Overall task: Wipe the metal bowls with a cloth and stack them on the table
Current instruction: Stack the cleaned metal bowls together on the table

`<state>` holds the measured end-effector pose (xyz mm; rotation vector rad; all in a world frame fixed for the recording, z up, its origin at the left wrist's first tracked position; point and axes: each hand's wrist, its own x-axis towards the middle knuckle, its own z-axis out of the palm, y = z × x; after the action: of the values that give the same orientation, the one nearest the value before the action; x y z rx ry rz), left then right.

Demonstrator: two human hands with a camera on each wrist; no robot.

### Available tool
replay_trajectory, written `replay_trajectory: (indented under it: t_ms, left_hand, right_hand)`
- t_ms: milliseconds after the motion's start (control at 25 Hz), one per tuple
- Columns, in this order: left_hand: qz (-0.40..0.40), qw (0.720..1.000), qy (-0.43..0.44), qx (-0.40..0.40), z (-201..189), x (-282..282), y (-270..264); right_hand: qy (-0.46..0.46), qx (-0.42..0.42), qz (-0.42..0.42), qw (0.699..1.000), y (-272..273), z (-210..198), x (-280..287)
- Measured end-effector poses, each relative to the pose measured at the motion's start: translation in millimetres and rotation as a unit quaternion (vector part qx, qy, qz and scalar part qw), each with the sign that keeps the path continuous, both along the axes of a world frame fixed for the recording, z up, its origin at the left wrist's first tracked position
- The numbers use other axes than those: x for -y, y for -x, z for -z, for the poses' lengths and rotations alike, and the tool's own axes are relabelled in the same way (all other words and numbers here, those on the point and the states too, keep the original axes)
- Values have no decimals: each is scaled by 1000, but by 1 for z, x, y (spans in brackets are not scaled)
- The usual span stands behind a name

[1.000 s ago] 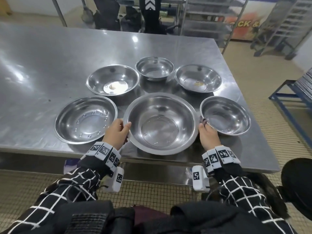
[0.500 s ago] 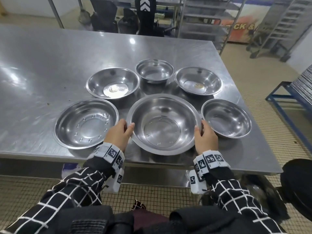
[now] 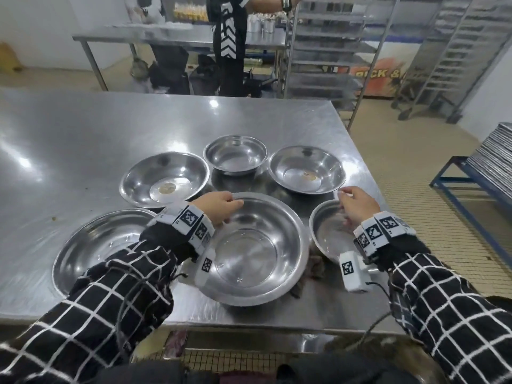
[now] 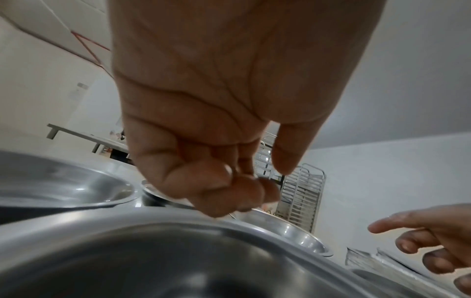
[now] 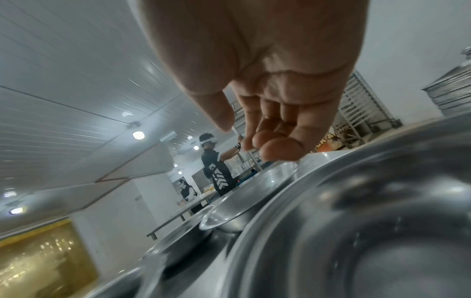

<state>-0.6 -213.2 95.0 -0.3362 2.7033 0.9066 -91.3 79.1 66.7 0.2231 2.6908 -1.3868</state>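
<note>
Several metal bowls sit on the steel table (image 3: 83, 139). The large bowl (image 3: 255, 250) (image 4: 153, 252) is nearest me in the middle. My left hand (image 3: 219, 207) (image 4: 229, 187) grips its far left rim with curled fingers. My right hand (image 3: 356, 205) (image 5: 254, 137) hangs over the far rim of the smaller right bowl (image 3: 329, 231) (image 5: 356, 221), fingers loosely curled and holding nothing; I cannot tell if they touch. A dark crumpled cloth (image 3: 313, 268) shows from under the large bowl's right side.
A wide bowl (image 3: 102, 245) lies at the near left. Behind stand a left bowl (image 3: 166, 178) and a right bowl (image 3: 306, 169), both with pale residue, and a small bowl (image 3: 235, 156). A person (image 3: 230, 37), racks (image 3: 318, 51) and stacked trays (image 3: 484, 167) are beyond.
My right hand left the large bowl's rim and moved over the right bowl. My left hand slid to the far left rim. The large bowl came nearer the table's front edge.
</note>
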Motion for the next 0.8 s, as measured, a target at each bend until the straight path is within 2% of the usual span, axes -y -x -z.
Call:
replay_trajectory:
  t_ms: [120, 240, 400, 520, 680, 800]
  left_hand:
    - [22, 999, 18, 32, -2, -34, 57]
    - [-4, 999, 9, 51, -2, -63, 112]
    - [-65, 993, -27, 97, 13, -82, 177]
    - [-117, 986, -4, 122, 28, -89, 203]
    - [-175, 975, -59, 125, 40, -97, 225]
    - [-209, 971, -50, 105, 38, -99, 229]
  right_hand:
    - [-15, 37, -18, 999, 63, -2, -24]
    - [-47, 91, -46, 994, 129, 2, -42]
    - [-88, 124, -74, 986, 207, 28, -63]
    - [-89, 140, -112, 980, 233, 42, -63]
    - [-77, 178, -156, 968, 249, 43, -52]
    - [-123, 168, -179, 962, 252, 41, -48]
